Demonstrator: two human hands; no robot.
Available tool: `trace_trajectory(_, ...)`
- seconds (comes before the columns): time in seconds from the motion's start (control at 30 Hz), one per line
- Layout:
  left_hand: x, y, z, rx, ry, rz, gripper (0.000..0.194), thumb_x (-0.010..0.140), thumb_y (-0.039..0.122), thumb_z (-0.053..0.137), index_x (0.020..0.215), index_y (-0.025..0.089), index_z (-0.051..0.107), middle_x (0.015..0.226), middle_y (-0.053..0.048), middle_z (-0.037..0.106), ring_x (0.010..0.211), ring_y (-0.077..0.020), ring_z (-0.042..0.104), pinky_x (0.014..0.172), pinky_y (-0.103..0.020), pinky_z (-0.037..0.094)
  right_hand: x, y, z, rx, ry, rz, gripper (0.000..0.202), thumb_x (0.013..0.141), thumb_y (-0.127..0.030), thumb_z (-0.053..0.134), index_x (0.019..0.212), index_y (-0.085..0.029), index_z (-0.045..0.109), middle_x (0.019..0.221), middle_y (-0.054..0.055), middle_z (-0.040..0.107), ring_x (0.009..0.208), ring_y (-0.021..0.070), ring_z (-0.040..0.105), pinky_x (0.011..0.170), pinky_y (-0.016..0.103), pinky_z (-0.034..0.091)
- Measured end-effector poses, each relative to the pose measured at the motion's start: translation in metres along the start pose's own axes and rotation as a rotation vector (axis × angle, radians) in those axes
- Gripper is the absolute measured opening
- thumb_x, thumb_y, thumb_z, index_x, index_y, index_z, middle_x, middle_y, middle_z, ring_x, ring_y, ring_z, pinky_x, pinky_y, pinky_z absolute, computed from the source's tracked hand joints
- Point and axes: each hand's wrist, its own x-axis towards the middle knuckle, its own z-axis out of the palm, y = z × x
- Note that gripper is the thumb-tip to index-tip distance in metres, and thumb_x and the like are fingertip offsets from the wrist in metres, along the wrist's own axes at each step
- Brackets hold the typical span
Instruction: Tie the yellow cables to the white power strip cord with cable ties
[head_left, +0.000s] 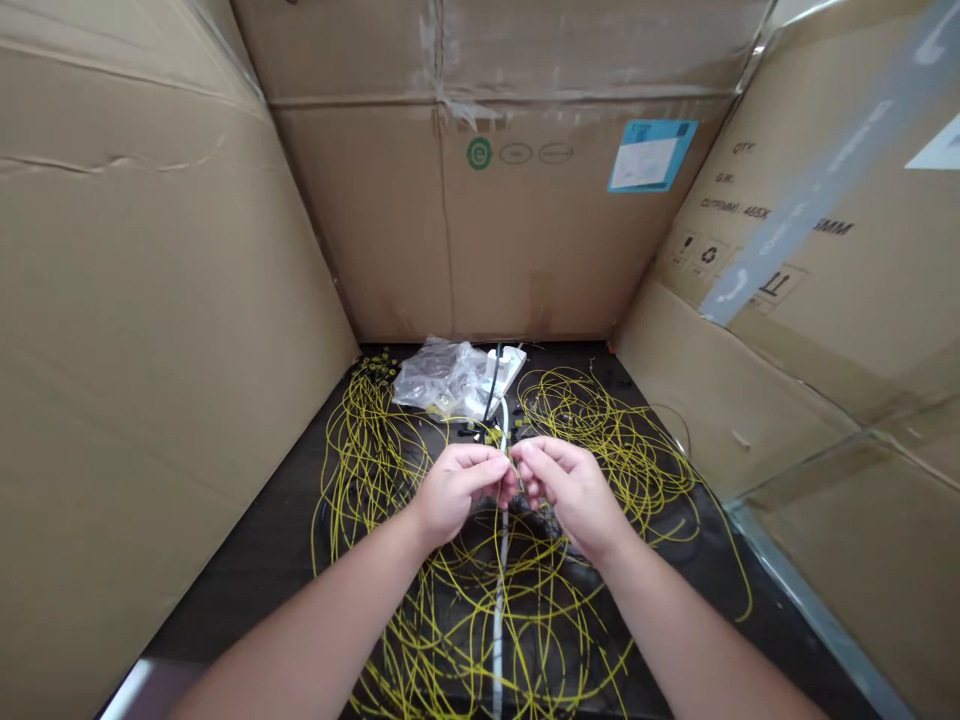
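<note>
Both hands meet over the middle of the dark table, fingertips almost touching. My left hand is closed, thumb pressed to the index finger, with a thin yellow wire at its fingertips. My right hand is closed in a pinch too; whatever lies between its fingertips is too small to make out. A white cable runs beneath the hands from front to back. Loose yellow wires lie in tangles at the left, at the right and in front.
Behind the hands lie a clear plastic bag, a white piece and a black cable. Tall cardboard stands at the left, back and right of the dark table.
</note>
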Motion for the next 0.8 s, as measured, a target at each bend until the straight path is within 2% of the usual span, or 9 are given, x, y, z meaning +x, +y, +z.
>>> trace_trajectory(0.13, 0.001, -0.006, 0.001, -0.062, -0.092, -0.109, 0.021, 0.078, 0.025, 0.058, 0.068, 0.009, 0.064, 0.066, -0.008, 0.061, 0.058, -0.0129, 0.055, 0.053, -0.025, 0.042, 0.001, 0.005, 0.002, 0.117, -0.038, 0.037, 0.019, 0.079, -0.034, 0.061, 0.081, -0.015, 0.065, 0.052, -0.001, 0.058, 0.045, 0.0084, 0.051, 0.042, 0.019, 0.036)
trace_trajectory(0.33, 0.003, -0.009, -0.001, -0.075, -0.115, -0.179, 0.021, 0.077, 0.027, 0.060, 0.070, 0.008, 0.065, 0.065, -0.007, 0.062, 0.055, -0.0120, 0.056, 0.052, -0.025, 0.045, 0.001, 0.007, 0.003, 0.164, 0.025, 0.031, 0.019, 0.075, -0.031, 0.066, 0.066, -0.015, 0.064, 0.046, -0.003, 0.052, 0.040, 0.0077, 0.049, 0.040, 0.020, 0.036)
trace_trajectory(0.4, 0.003, -0.009, -0.002, -0.108, -0.101, -0.186, 0.023, 0.079, 0.029, 0.058, 0.070, 0.008, 0.064, 0.061, -0.006, 0.061, 0.053, -0.0122, 0.057, 0.051, -0.025, 0.045, 0.002, 0.007, 0.001, 0.178, 0.034, -0.014, 0.016, 0.076, -0.028, 0.066, 0.067, -0.015, 0.065, 0.053, -0.002, 0.056, 0.045, 0.0083, 0.051, 0.043, 0.021, 0.040)
trace_trajectory(0.5, 0.004, -0.008, -0.002, -0.143, -0.087, -0.182, 0.025, 0.080, 0.030, 0.057, 0.067, 0.009, 0.062, 0.059, -0.006, 0.060, 0.048, -0.0114, 0.055, 0.049, -0.025, 0.044, 0.002, 0.009, 0.000, 0.208, 0.062, -0.122, 0.010, 0.073, -0.024, 0.068, 0.065, -0.016, 0.068, 0.076, 0.003, 0.062, 0.067, 0.0117, 0.058, 0.057, 0.024, 0.049)
trace_trajectory(0.57, 0.004, -0.009, -0.002, -0.148, -0.094, -0.188, 0.026, 0.079, 0.030, 0.058, 0.066, 0.008, 0.062, 0.060, -0.006, 0.061, 0.047, -0.0111, 0.055, 0.048, -0.024, 0.044, 0.002, 0.010, 0.001, 0.207, 0.050, -0.119, 0.010, 0.071, -0.023, 0.069, 0.063, -0.016, 0.069, 0.088, 0.005, 0.063, 0.074, 0.0133, 0.060, 0.059, 0.025, 0.051)
trace_trajectory(0.7, 0.004, -0.013, -0.002, -0.139, -0.137, -0.223, 0.025, 0.078, 0.030, 0.059, 0.067, 0.008, 0.062, 0.063, -0.007, 0.061, 0.049, -0.0117, 0.057, 0.050, -0.025, 0.045, 0.000, 0.011, 0.005, 0.218, -0.015, -0.009, 0.014, 0.072, -0.027, 0.068, 0.068, -0.015, 0.069, 0.085, 0.006, 0.064, 0.044, 0.0082, 0.053, 0.038, 0.026, 0.049)
trace_trajectory(0.8, 0.004, -0.015, -0.003, -0.142, -0.163, -0.249, 0.024, 0.078, 0.030, 0.058, 0.070, 0.008, 0.062, 0.063, -0.007, 0.062, 0.049, -0.0120, 0.057, 0.051, -0.026, 0.046, 0.000, 0.011, 0.008, 0.230, 0.008, -0.021, 0.014, 0.073, -0.027, 0.067, 0.067, -0.014, 0.068, 0.074, 0.003, 0.062, 0.035, 0.0073, 0.050, 0.030, 0.024, 0.045)
